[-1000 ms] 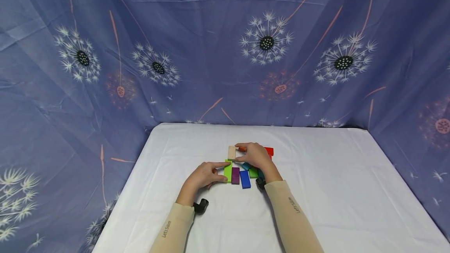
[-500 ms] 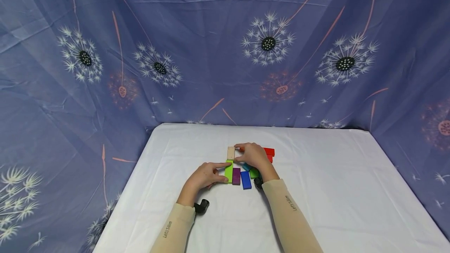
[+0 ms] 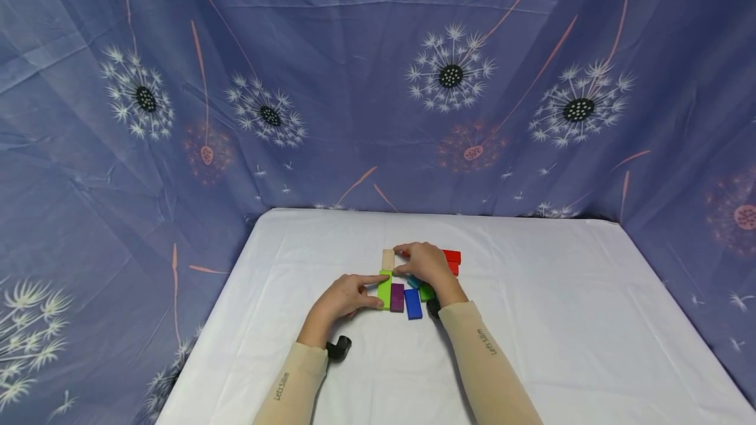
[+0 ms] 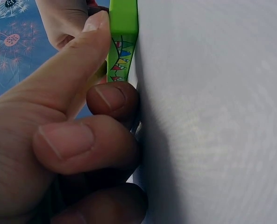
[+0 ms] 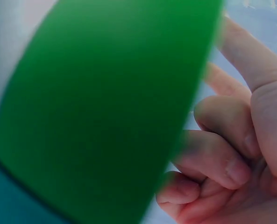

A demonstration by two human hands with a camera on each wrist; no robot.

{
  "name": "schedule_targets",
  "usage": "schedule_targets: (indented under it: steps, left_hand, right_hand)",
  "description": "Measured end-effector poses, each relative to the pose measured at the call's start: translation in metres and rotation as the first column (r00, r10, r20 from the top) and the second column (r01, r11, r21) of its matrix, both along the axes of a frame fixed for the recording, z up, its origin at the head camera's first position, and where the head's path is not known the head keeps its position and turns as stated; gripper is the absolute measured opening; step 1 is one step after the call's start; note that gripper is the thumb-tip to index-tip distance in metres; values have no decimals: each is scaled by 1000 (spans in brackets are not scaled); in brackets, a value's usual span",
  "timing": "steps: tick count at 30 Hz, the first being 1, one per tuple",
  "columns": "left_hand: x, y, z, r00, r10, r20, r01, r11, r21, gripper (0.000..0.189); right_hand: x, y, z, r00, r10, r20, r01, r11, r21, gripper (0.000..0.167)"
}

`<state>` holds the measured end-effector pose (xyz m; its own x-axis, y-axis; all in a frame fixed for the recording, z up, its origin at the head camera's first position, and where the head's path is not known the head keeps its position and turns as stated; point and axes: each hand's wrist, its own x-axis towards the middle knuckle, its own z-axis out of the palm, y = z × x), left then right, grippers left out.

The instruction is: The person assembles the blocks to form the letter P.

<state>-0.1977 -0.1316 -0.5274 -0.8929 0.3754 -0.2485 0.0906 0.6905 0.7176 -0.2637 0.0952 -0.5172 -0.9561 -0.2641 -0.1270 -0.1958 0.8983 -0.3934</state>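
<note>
My left hand (image 3: 342, 295) grips a lime green wooden block (image 3: 384, 291), index finger at its far end and thumb at its near end. Bunting flags are printed on the side of this green block (image 4: 119, 56) in the left wrist view. My right hand (image 3: 426, 261) pinches a natural wood block (image 3: 388, 260) at its right corners, by thumb and index finger. That plain block lies end to end with the lime one. A purple block (image 3: 397, 298) lies just right of the lime block. In the right wrist view, a darker green block (image 5: 105, 107) hides part of my right hand.
A blue block (image 3: 413, 304) lies right of the purple one. Red blocks (image 3: 453, 258), a teal block (image 3: 414, 281) and a green block (image 3: 426, 292) lie beside and partly under my right hand. A white cloth (image 3: 561, 320) covers the table; a patterned curtain (image 3: 366, 84) hangs behind.
The natural wood block has shifted very slightly left against the lime block, and my right forearm a little left. Both hands keep their hold; the view has drifted slightly.
</note>
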Motion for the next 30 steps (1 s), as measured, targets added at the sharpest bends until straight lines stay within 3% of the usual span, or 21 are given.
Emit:
schedule_targets:
  steps: [21,25,30]
  left_hand:
    - [0,1,0,1000,-7,6,7,1000,-1,62]
    - [1,1,1,1000,-7,13,7,1000,-4,60]
    - [1,-1,2,1000,-9,6,9,1000,-6,59]
  right_hand:
    - [1,6,-2,999,42,-22,-42,999,7,65]
    - [6,13,2,996,69,-56,-70,997,-9,69]
    - [19,21,14,997,70,-45,-74,992,-101,74]
